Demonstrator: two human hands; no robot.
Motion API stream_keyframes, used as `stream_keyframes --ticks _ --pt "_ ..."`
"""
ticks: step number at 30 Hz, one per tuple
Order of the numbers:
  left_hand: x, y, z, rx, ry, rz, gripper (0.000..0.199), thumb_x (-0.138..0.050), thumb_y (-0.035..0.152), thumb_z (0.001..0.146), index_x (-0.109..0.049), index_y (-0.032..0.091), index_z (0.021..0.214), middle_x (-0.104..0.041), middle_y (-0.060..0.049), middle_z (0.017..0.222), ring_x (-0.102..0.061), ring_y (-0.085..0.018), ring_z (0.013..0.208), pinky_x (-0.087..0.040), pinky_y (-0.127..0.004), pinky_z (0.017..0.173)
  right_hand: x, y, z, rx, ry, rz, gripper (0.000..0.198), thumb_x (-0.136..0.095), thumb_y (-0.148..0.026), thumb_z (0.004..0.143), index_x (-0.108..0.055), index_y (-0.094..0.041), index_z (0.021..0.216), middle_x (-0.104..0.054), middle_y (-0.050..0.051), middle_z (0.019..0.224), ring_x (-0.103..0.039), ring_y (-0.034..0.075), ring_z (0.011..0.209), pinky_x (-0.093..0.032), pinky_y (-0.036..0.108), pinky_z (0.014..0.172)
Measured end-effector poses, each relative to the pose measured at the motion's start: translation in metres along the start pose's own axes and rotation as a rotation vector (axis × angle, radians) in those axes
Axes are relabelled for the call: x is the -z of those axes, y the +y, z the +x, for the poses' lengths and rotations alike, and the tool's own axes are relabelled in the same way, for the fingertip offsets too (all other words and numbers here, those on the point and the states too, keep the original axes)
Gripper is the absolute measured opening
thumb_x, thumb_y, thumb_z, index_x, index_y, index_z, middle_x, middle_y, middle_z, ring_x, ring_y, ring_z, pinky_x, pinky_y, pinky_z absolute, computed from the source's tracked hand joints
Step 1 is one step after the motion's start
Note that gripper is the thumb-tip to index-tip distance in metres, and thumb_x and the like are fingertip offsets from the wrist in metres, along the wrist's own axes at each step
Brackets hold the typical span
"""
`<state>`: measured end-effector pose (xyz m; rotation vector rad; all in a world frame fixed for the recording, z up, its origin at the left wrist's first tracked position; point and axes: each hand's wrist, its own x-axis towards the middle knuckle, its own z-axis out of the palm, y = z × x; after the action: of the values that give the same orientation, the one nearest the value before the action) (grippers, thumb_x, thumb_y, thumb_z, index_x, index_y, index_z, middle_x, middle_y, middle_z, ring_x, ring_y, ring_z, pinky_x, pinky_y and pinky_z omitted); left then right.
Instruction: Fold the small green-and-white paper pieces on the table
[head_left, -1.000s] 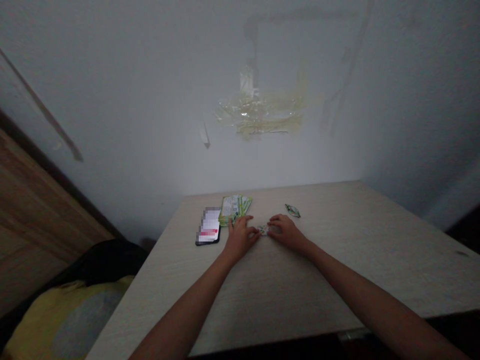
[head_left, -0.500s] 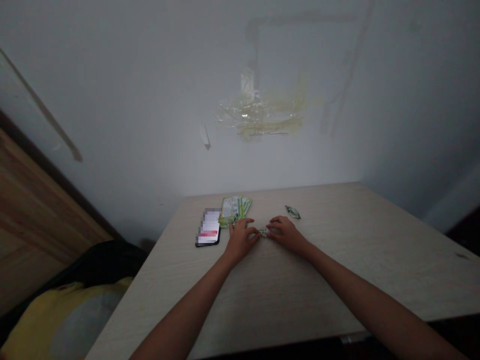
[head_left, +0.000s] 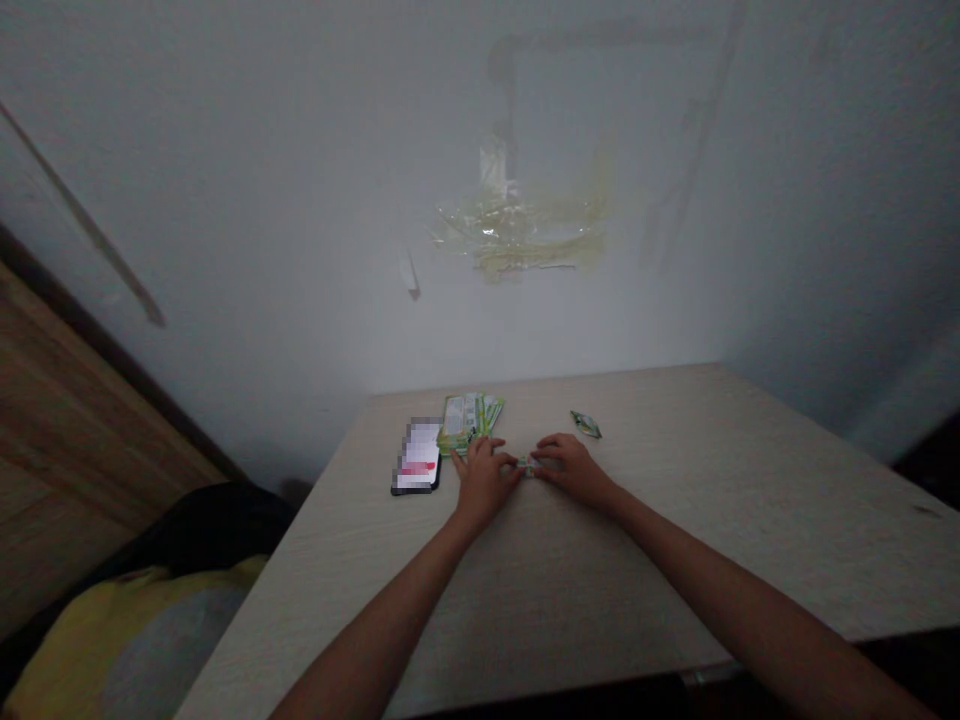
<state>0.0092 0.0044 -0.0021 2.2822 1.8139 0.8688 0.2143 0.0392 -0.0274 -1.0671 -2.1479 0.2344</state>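
Between my two hands is a small green-and-white packet [head_left: 527, 466], mostly covered by my fingers; it looks folded. My left hand [head_left: 484, 475] pinches its left end between thumb and fingers. At the right end, the thumb and fingers of my right hand [head_left: 571, 466] close on it. Just beyond my left hand lies a stack of flat green-and-white packets [head_left: 463, 418], partly hidden by my fingertips. A folded green packet [head_left: 586, 424], pointed at both ends, rests on the table past my right hand.
A phone [head_left: 418, 455] with a lit screen lies left of the stack. The pale wooden table [head_left: 600, 600] meets a wall with tape marks [head_left: 525, 235]. On the left are a wooden panel [head_left: 67, 440] and a yellow-and-grey cloth item [head_left: 142, 640].
My left hand has shifted slightly to the right, and its fingers have moved a little on the small packet. The right hand, the stack and the folded packet stay almost where they were.
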Motion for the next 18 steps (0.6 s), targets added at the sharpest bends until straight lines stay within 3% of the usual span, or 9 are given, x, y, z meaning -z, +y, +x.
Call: stream_keyframes --ticks 12,18 --pt "0.004 0.004 0.001 0.024 0.041 -0.129 0.003 -0.071 0.028 0.078 -0.071 0.028 0.08 -0.064 -0.001 0.12 -0.044 -0.028 0.126 -0.011 -0.069 0.108 0.011 -0.012 0.002 -0.026 0.048 0.194 0.021 -0.07 -0.029 0.08 -0.072 -0.021 0.099 -0.07 0.008 0.098 -0.062 0.022 0.097 -0.049 0.037 0.088" --pt "0.003 0.004 0.001 0.0 0.083 -0.144 0.005 -0.07 0.029 0.08 -0.071 0.026 0.076 -0.065 -0.001 0.117 -0.047 -0.025 0.123 -0.014 -0.063 0.11 0.013 -0.019 0.003 -0.036 0.081 0.239 0.018 -0.065 -0.037 0.085 -0.073 -0.022 0.089 -0.071 0.006 0.086 -0.064 0.02 0.086 -0.05 0.035 0.083"
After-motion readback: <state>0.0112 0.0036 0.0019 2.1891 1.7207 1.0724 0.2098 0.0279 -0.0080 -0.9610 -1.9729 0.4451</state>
